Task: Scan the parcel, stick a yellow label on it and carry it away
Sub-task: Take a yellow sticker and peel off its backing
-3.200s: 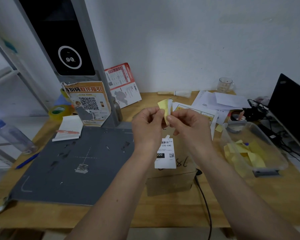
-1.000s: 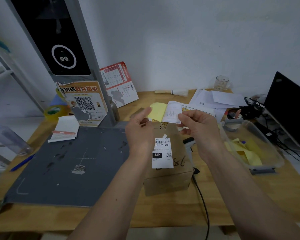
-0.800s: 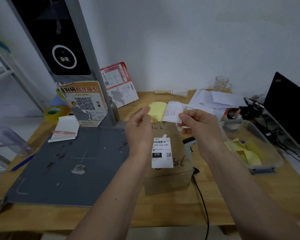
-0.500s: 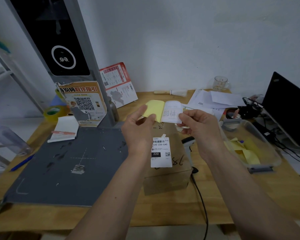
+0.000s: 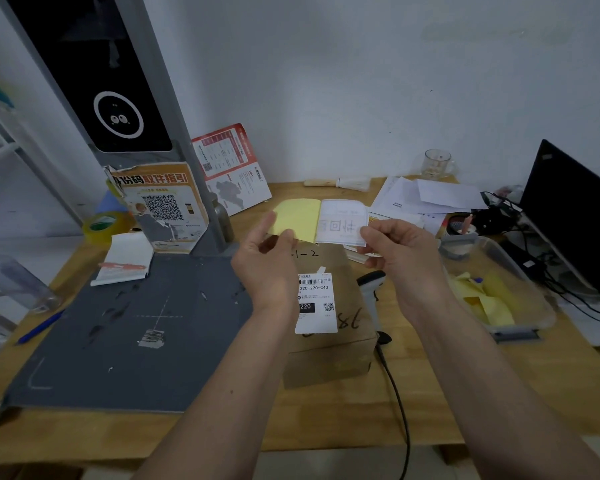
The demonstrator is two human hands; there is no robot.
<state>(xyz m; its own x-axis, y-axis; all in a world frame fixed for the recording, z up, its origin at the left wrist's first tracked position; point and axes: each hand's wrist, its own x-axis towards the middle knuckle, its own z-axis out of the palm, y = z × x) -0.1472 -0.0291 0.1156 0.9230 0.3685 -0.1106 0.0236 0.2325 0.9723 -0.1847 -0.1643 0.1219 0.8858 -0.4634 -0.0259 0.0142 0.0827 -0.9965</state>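
Observation:
A brown cardboard parcel (image 5: 340,344) with a white shipping label (image 5: 315,302) on top lies on the wooden table, right of the grey scan mat (image 5: 125,327). Above its far end I hold a sticker peeled almost fully apart. My left hand (image 5: 267,261) pinches the yellow sheet (image 5: 297,220). My right hand (image 5: 400,254) pinches the white sheet (image 5: 342,221), whose print shows through mirrored. The two sheets still join along a middle edge. A handheld scanner (image 5: 371,284) lies beside the parcel, partly hidden by my right wrist.
A clear plastic tray (image 5: 520,327) with crumpled yellow paper sits at the right, a laptop (image 5: 575,216) and cables behind it. The scanner post (image 5: 118,98) with posters stands at the back left. A notepad (image 5: 125,258), tape roll (image 5: 101,225), bottle (image 5: 11,278) and pen (image 5: 40,327) lie left.
The folded sticker has been opened out: my hands moved apart, left hand drawing the yellow sheet leftward off the white one. Parcel and scanner have stayed put.

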